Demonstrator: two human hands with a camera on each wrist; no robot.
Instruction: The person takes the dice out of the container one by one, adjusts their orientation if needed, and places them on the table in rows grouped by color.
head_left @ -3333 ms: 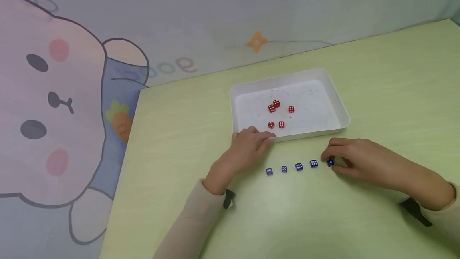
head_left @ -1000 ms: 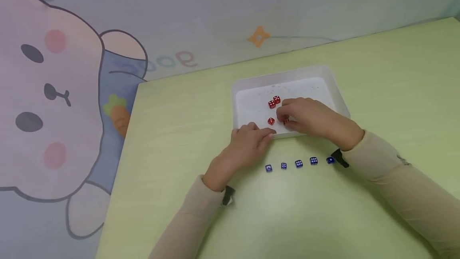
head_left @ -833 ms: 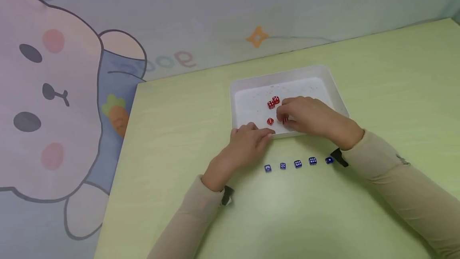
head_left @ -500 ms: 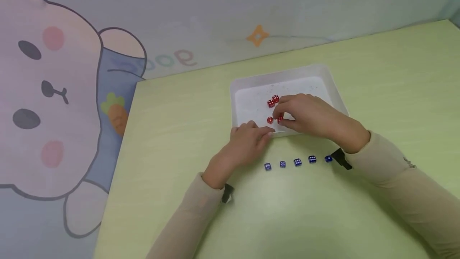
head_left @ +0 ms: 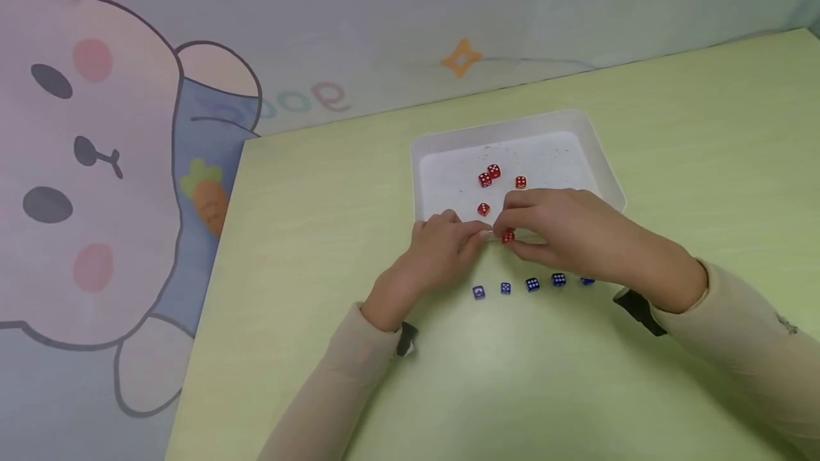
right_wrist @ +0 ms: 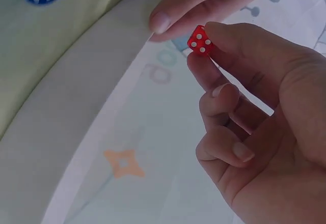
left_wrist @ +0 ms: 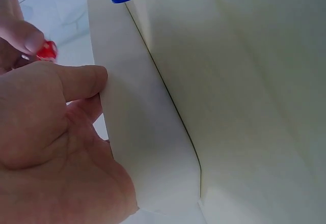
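Red die [head_left: 508, 236]: pinched between thumb and fingertips of the right hand [head_left: 564, 230], held just above the near rim of the white tray [head_left: 592, 141]. Left hand [head_left: 435, 258]: rested on the tray's near left corner, fingers laid straight along the rim, nothing gripped. Four red dice [head_left: 493, 171]: kept inside the tray. Five blue dice [head_left: 532, 284]: set in a row on the green table [head_left: 307, 233], near the tray.
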